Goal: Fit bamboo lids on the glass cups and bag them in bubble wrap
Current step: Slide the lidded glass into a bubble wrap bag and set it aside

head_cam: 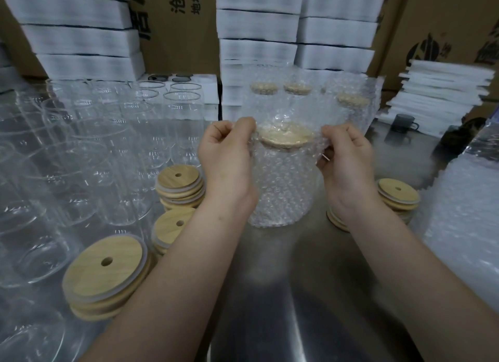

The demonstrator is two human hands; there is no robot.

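Note:
A glass cup with a bamboo lid (286, 138) stands inside a bubble wrap bag (280, 188) at the middle of the steel table. My left hand (225, 153) pinches the bag's top edge on the left. My right hand (345, 156) pinches the bag's top edge on the right. Several bare glass cups (81, 156) crowd the left side. Stacks of bamboo lids (181, 188) lie beside my left wrist, with a bigger stack (106, 275) at the near left and another stack (398, 197) behind my right wrist.
Bagged lidded cups (310, 97) stand behind the one I hold. A pile of bubble wrap bags (464, 213) lies at the right. White foam boxes (256, 26) and cardboard cartons (445, 24) wall the back. A dark mug (403, 122) sits far right.

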